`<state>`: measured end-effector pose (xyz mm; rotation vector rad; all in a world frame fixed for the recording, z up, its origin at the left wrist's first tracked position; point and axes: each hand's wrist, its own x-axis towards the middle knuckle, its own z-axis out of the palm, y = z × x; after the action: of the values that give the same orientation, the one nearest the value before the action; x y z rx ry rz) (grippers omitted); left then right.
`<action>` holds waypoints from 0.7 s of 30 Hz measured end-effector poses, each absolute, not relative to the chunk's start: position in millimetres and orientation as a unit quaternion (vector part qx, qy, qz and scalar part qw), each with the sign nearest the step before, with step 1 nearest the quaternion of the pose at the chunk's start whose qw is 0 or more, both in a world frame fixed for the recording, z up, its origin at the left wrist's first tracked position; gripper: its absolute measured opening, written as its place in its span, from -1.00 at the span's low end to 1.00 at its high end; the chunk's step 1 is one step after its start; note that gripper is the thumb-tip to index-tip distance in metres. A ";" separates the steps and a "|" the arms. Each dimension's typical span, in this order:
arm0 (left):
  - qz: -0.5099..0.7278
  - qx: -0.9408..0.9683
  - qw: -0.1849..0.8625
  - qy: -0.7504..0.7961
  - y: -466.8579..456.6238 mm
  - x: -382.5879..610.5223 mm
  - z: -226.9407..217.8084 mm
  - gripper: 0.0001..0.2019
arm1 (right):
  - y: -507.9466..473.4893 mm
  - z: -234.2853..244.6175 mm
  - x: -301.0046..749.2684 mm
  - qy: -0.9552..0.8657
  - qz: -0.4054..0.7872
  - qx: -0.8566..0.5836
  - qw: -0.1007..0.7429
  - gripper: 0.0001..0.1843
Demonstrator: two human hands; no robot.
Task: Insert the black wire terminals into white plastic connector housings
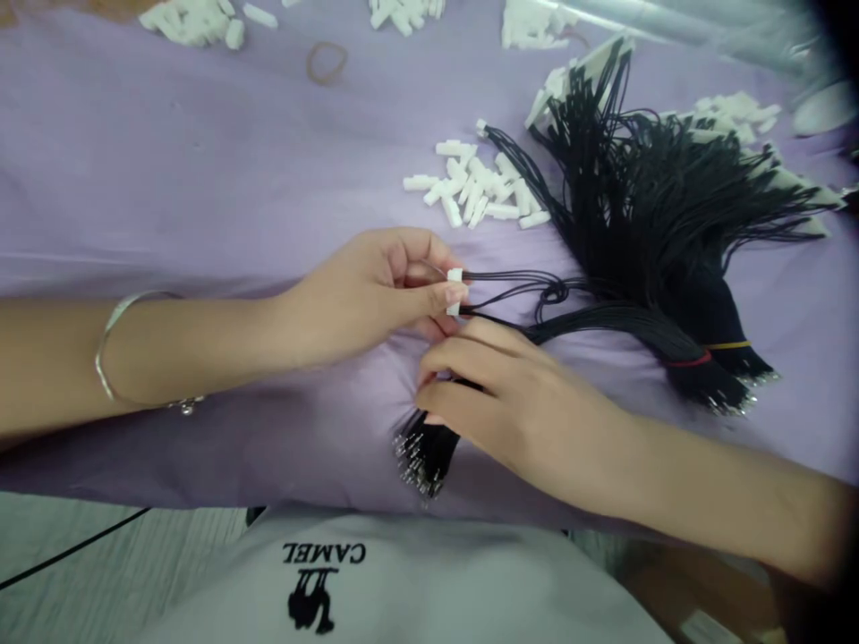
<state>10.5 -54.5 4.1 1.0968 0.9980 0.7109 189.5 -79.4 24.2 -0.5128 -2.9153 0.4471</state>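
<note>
Between its thumb and fingers, my left hand (395, 282) pinches a small white connector housing (455, 292). Several thin black wires (516, 279) run out of the housing to the right. Close below it, my right hand (503, 385) is curled over a bundle of black wires (439, 444), whose bare silvery terminals (420, 465) stick out to the lower left. The fingertips of the right hand are partly hidden, so whether a single wire is pinched there does not show. The two hands nearly touch beside the housing.
Loose white housings (476, 183) lie in a pile beyond the hands. A large heap of black wires (637, 188) spreads to the right, with bundles tied by a red band (690, 360) and a yellow band (728, 345). A rubber band (327, 63) lies on the purple cloth (201, 161).
</note>
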 end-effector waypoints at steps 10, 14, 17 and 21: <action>0.289 0.458 0.722 0.430 -52.5 11.2 9.5 -0.93 | -67.7 21.2 206.3 -0.911 0.324 -0.173 0.187 -0.85; 0.292 0.439 0.737 0.423 -51.9 11.0 8.4 -0.93 | -66.9 25.0 211.3 -0.910 0.218 -0.252 0.246 -0.84; 0.292 0.437 0.738 0.424 -52.2 10.4 7.6 -0.94 | -65.2 26.1 212.0 -0.904 0.174 -0.311 0.238 -0.87; 0.284 0.442 0.735 0.429 -52.0 9.5 7.4 -0.93 | -62.7 23.6 212.3 -0.900 0.157 -0.337 0.226 -0.89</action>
<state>9.5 -52.0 7.4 0.9718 0.9426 0.6232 212.3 -62.7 23.6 -0.9302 -2.4824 0.4336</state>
